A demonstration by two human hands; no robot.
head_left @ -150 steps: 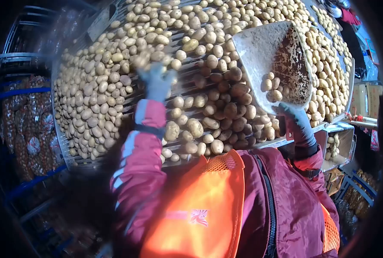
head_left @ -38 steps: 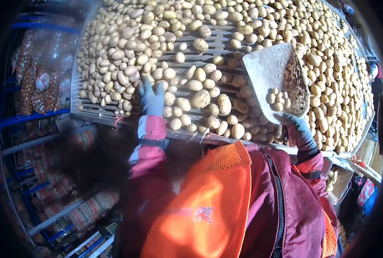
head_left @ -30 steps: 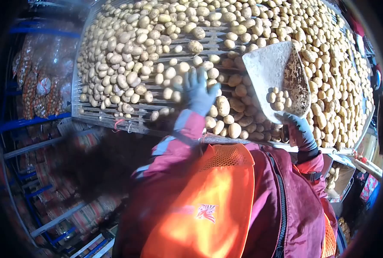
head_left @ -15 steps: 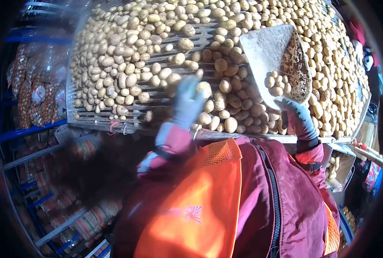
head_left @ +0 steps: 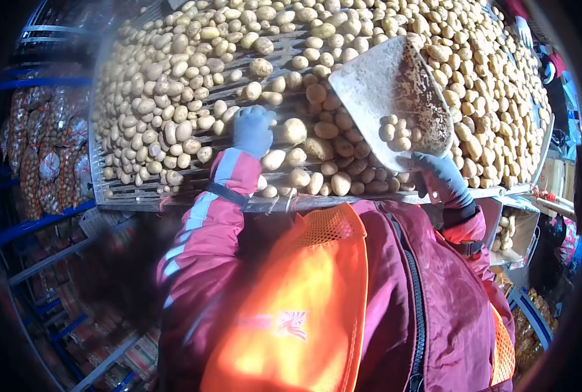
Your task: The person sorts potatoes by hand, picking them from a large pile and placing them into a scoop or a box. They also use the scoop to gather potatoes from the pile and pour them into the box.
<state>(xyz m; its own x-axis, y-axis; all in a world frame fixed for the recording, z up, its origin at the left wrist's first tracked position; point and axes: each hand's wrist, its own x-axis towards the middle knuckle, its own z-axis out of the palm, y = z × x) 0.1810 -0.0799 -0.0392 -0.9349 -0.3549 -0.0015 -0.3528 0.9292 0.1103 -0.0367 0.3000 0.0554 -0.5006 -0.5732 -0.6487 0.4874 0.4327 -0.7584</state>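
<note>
My gloved left hand (head_left: 253,132) is over the slatted table (head_left: 229,168), its fingers curled down among the potatoes; a large potato (head_left: 294,131) lies just to its right. Whether the fingers hold anything is hidden. With my gloved right hand (head_left: 438,176) I grip the near end of a worn metal scoop (head_left: 385,85), which rests on the potatoes with its wide mouth pointing away from me. Several small potatoes (head_left: 402,132) sit inside the scoop. Loose potatoes (head_left: 163,111) cover the left part, and a dense heap (head_left: 493,98) lies to the right.
Netted potato bags (head_left: 48,163) stand on blue racks at the left. A box (head_left: 516,235) with potatoes is below the table's right corner. Another person's gloved hand (head_left: 523,31) shows at the upper right. The table's metal edge (head_left: 238,206) runs in front of me.
My left hand has moved left across the slats, away from the scoop. In the view, the scoop and my right hand have shifted slightly left, along with the table.
</note>
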